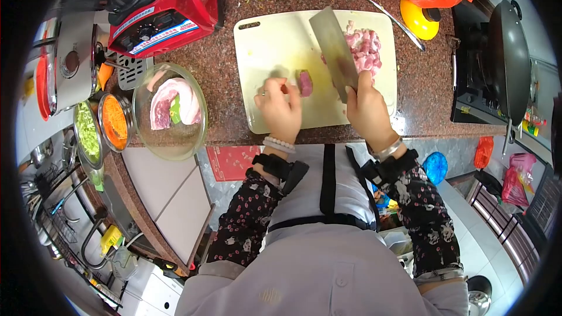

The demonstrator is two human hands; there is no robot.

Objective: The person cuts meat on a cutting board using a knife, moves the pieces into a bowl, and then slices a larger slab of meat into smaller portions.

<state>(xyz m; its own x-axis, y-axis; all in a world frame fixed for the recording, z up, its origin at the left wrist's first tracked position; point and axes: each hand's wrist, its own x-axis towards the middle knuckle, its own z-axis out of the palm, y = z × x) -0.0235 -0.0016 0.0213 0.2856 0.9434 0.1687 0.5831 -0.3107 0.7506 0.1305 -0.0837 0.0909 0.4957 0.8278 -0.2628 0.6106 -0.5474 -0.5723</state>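
On the pale cutting board (266,47), a small strip of raw meat (305,83) lies beside my left hand (280,111). The fingers of that hand are curled in. A dark reddish spot shows between thumb and fingers, too small to make out. My right hand (370,111) grips a cleaver (335,47) by its handle, with the broad blade tilted up and away to the left. Just right of the blade sits a pile of diced raw meat (366,52), partly hidden by it.
Left of the board, a glass bowl (202,123) holds a slab of pork belly (175,96). Bowls of shredded carrot (115,122) and chopped greens (88,134) stand farther left. A red appliance (170,17), a ladle (380,9), a yellow container (418,20) and a wok (508,64) surround the board.
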